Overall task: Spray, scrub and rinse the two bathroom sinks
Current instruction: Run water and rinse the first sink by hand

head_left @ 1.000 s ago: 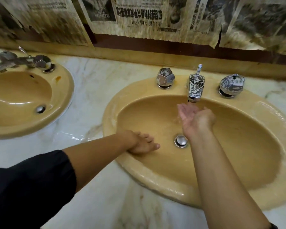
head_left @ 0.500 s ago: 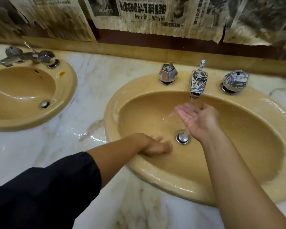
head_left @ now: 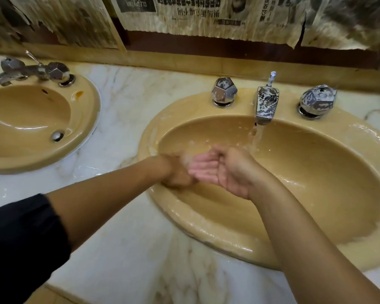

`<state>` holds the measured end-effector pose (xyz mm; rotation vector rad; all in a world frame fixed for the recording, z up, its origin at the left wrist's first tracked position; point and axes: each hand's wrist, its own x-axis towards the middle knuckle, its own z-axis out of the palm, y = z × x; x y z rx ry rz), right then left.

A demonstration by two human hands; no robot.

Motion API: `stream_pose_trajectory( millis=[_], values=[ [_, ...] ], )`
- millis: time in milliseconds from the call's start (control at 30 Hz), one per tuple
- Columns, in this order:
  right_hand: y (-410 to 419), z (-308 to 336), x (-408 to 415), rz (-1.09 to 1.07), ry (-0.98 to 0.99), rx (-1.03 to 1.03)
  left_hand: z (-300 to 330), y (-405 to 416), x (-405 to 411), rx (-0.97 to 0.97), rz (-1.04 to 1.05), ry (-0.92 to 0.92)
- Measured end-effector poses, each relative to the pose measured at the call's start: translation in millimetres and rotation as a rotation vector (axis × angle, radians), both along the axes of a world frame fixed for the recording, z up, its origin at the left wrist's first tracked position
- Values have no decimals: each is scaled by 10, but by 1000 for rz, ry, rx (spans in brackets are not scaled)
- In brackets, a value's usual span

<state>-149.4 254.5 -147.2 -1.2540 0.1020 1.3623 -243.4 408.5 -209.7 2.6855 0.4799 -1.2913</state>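
Observation:
The right yellow sink (head_left: 316,172) is wet all over, and water runs from its chrome spout (head_left: 267,106) into the bowl. My right hand (head_left: 219,172) is cupped palm up at the bowl's left side, fingers pointing left, with water splashing off it. My left hand (head_left: 177,174) lies low against the bowl's left wall, touching my right fingertips; it is motion-blurred and I see nothing held in it. The hands hide this sink's drain. The left yellow sink (head_left: 86,119) sits at the far left with its drain (head_left: 57,135) visible.
Two faceted chrome knobs (head_left: 224,92) (head_left: 317,102) flank the running spout. The left sink has its own chrome tap (head_left: 31,70). A wet marble countertop (head_left: 123,238) surrounds both bowls. Torn newspaper (head_left: 195,14) covers the wall behind.
My right hand has left the stream under the spout and swung left and down with cupped water. My left hand has slid along the bowl's left wall to meet it.

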Motion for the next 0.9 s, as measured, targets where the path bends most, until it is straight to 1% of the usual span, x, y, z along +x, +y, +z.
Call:
stream_pose_trajectory(
  millis=[33, 67, 100, 133, 167, 200, 267, 300, 333, 367, 400, 433, 500, 533, 567, 600, 633, 700, 733, 767, 800, 833, 867, 900],
  values=[
    [-46, 16, -19, 75, -33, -44, 63, 14, -51, 63, -40, -45],
    [-110, 19, 34, 50, -70, -73, 132, -37, -92, 116, -90, -83],
    [-182, 2, 140, -26, -94, -86, 226, -127, -126, 149, -80, -108],
    [-259, -48, 283, -119, -88, -86, 293, -251, -161, 167, -80, -93],
    [-324, -101, 425, -241, -50, -64, 386, -433, -200, 143, -72, -23],
    [-364, -142, 545, -366, -3, -6, 469, -615, -233, 71, -53, 26],
    [-352, -186, 677, -627, 77, 112, 548, -828, -249, -87, 49, 108],
    [-310, -151, 665, -709, 106, 148, 565, -830, -227, -142, 126, 140],
    [-252, -71, 603, -729, 114, 165, 554, -763, -182, -180, 206, 151],
    [-190, 22, 515, -689, 103, 167, 530, -682, -132, -184, 259, 149],
    [-152, 85, 425, -574, 65, 162, 502, -607, -77, -153, 276, 148],
    [-148, 134, 332, -372, 14, 146, 449, -520, -25, -108, 236, 138],
    [-259, 184, 221, 125, -99, 62, 317, -392, 50, -20, 72, 117],
    [-329, 177, 241, 262, -170, -5, 285, -385, 75, -13, -21, 109],
    [-380, 157, 308, 259, -224, -78, 232, -415, 85, -33, -74, 133],
    [-419, 104, 415, 146, -250, -129, 168, -474, 88, -78, -50, 177],
    [-444, 47, 530, -21, -238, -140, 126, -570, 77, -148, 23, 247],
    [-417, -82, 727, -372, -96, -41, 167, -810, 57, -315, 256, 343],
    [-360, -125, 762, -498, -25, 26, 228, -926, 58, -405, 353, 349],
    [-288, -127, 740, -574, 15, 70, 258, -972, 68, -472, 404, 352],
    [-216, -91, 670, -597, 34, 91, 321, -984, 80, -511, 404, 354],
    [-147, -45, 582, -576, 45, 108, 416, -942, 103, -507, 415, 326],
    [-102, -10, 492, -486, 38, 117, 437, -840, 117, -442, 424, 308],
    [-95, 16, 401, -315, 41, 135, 452, -728, 121, -338, 413, 278]
  ],
)
